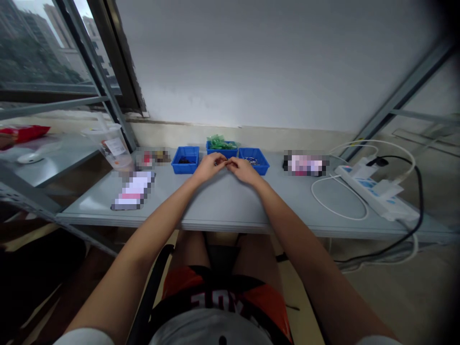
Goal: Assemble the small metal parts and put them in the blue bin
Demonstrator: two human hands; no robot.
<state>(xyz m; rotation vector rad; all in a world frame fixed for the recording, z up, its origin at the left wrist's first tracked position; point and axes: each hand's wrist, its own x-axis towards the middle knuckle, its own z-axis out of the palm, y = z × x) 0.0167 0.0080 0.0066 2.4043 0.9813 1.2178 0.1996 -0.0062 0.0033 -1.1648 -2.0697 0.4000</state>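
Orange-and-black shorts [223, 292] right under the lens, both forearms stretched out over the edge of a grey table [223, 206]. Only one view to go on, from the head camera, so going by that.

Left hand [208, 166] and right hand [244, 170] meeting fingertip to fingertip near the far side of the table, just in front of three blue bins. Both sets of fingers closed in a pinch on a small piece [225, 163] held between them, just above the tabletop. Too tiny and blurry to name, maybe dark with a hint of red.

Left bin [184, 169] holding dark bits, middle bin [214, 152] piled with green pieces, right bin [261, 170] with something that looks like small metal parts. Plastic cup [113, 146] well off to the left, power strip [373, 191] and a looped white cable [338, 203] well off to the right.

For doing this bit well, just a guess from the pose:
- Rest the wrists on the table for steadiness.
- Grip with the fingertips only, light pressure, no squashing.
- Work low over the table so a dropped piece lands there and not on the floor.
- Line both halves up before pushing anything together.
- Stay clear of the bin rims, easy to knock with the knuckles.
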